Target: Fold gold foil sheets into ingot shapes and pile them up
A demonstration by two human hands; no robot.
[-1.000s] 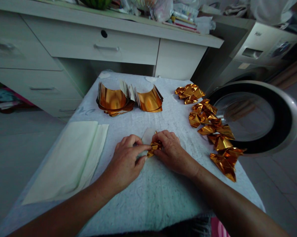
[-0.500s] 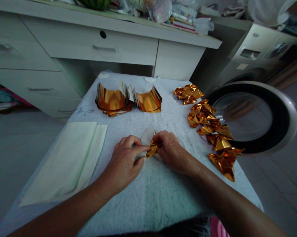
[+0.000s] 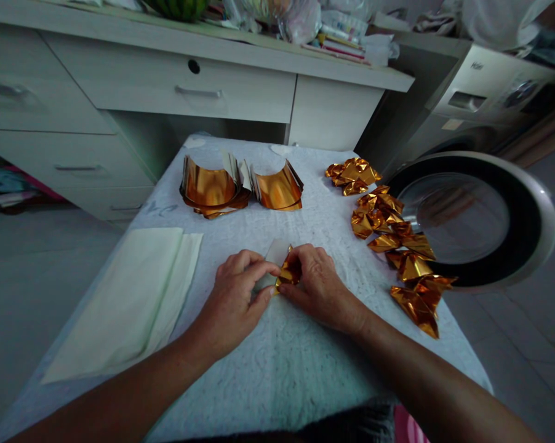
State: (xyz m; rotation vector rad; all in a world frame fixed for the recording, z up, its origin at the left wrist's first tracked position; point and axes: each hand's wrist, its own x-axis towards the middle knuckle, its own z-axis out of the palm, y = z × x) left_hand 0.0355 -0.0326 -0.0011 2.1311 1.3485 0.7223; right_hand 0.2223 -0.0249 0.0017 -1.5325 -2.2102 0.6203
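A small sheet of gold foil paper (image 3: 287,274), partly folded, lies on the cloth-covered table between my hands. My left hand (image 3: 238,289) pinches its left edge with thumb and index finger. From the right, my right hand (image 3: 321,286) is closed on the same sheet, its thumb pressing near the lower edge. A pale, whitish flap (image 3: 277,251) shows just behind the foil, partly covered by my fingers. Farther back stand two stacks of curved gold foil sheets (image 3: 210,186). Along the table's right side runs a row of folded gold foil pieces (image 3: 383,212).
Folded pale paper (image 3: 120,295) lies on the table's left side. Behind the table stands a white drawer cabinet (image 3: 189,80) with a watermelon (image 3: 178,7) and bags on top. A washing machine's open round door (image 3: 471,218) reaches close to the right edge.
My right thumb has moved left and down onto the foil's lower edge. My left index finger has shifted slightly upward. The stacks and folded pieces stay in place.
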